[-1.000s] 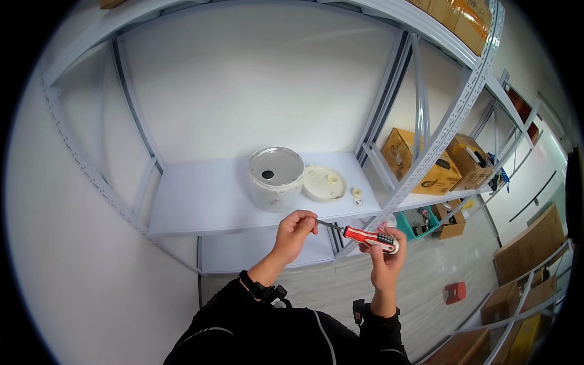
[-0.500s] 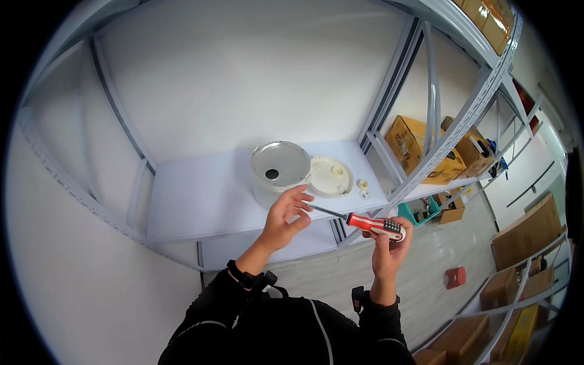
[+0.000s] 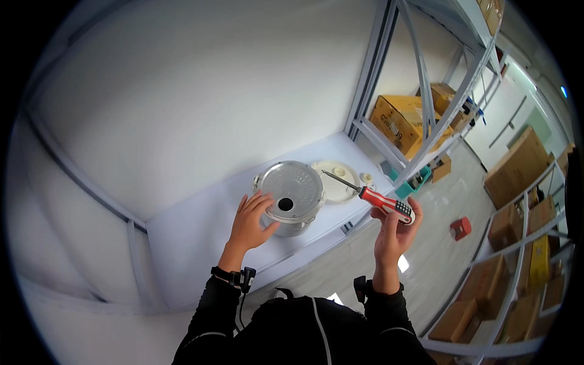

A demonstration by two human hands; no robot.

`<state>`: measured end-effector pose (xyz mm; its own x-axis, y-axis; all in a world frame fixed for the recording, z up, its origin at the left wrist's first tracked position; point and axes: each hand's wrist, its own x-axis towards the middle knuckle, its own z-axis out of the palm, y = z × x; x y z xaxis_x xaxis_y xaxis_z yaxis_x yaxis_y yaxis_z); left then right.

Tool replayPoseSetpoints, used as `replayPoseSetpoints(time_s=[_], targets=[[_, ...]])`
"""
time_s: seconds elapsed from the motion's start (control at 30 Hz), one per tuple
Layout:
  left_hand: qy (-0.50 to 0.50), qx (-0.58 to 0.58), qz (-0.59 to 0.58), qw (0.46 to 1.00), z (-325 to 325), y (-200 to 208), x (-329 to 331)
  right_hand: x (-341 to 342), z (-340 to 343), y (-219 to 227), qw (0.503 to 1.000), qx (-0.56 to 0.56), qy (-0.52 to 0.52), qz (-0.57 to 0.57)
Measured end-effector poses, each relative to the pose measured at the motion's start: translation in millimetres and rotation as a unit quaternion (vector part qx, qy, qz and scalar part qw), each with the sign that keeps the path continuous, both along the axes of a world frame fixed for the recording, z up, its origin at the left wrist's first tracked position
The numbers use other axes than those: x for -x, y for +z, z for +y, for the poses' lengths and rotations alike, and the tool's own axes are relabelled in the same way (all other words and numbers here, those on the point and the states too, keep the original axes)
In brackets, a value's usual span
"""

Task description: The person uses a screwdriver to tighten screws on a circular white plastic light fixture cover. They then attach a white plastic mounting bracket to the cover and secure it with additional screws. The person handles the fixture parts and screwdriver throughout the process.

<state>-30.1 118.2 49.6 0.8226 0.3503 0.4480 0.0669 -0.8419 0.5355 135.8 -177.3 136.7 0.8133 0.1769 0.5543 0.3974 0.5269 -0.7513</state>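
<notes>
A round white appliance body (image 3: 292, 185) with a silvery, dotted metal face and a dark round hole stands on the white shelf. At its left front edge is my left hand (image 3: 249, 222), fingers spread; I cannot tell whether they touch it. My right hand (image 3: 394, 234) holds a screwdriver (image 3: 378, 199) by its red, white and black handle. Its metal shaft points up and left, above a round cream cover (image 3: 328, 193) that lies right of the body. Small round white parts (image 3: 366, 177) lie beside the cover.
The shelf (image 3: 201, 228) backs onto a white wall, with a grey metal post (image 3: 368, 70) at its right. Past it are a yellow-brown carton (image 3: 395, 125) and a teal basket (image 3: 406, 185). A red stool (image 3: 460, 228) stands on the floor; cartons (image 3: 483, 283) fill the right-hand rack.
My left hand has moved from the screwdriver's tip leftward to the appliance body, fingers spreading. The screwdriver stays in my right hand, its tip now raised over the cover. The view has turned.
</notes>
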Motion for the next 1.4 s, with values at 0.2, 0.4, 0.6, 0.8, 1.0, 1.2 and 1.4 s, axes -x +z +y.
replayPoseSetpoints(time_s=[0.2, 0.4, 0.6, 0.8, 1.0, 1.2, 1.4], targets=[[-0.022, -0.035, -0.037, 0.998, 30, -22, -4, 21, 32, 4, 0.999, 0.009, -0.029, 0.017], [-0.021, -0.047, -0.11, 0.993, 34, -29, -15, 30, 43, 9, 0.999, 0.008, -0.035, -0.001], [-0.026, -0.036, -0.194, 0.98, 23, -33, -22, 40, 47, 17, 0.999, 0.027, -0.036, -0.017], [0.009, -0.07, -0.203, 0.977, 3, -29, -25, 42, 53, 16, 0.999, 0.042, -0.019, -0.026], [0.088, -0.083, -0.164, 0.979, -19, -29, -34, 38, 64, 7, 0.998, 0.051, 0.026, -0.03], [0.099, -0.029, -0.102, 0.989, -25, -14, -34, 19, 74, -9, 0.981, 0.13, -0.073, -0.12], [0.029, -0.005, -0.087, 0.996, -9, -10, -14, 8, 82, -7, 0.969, 0.162, -0.083, -0.166]])
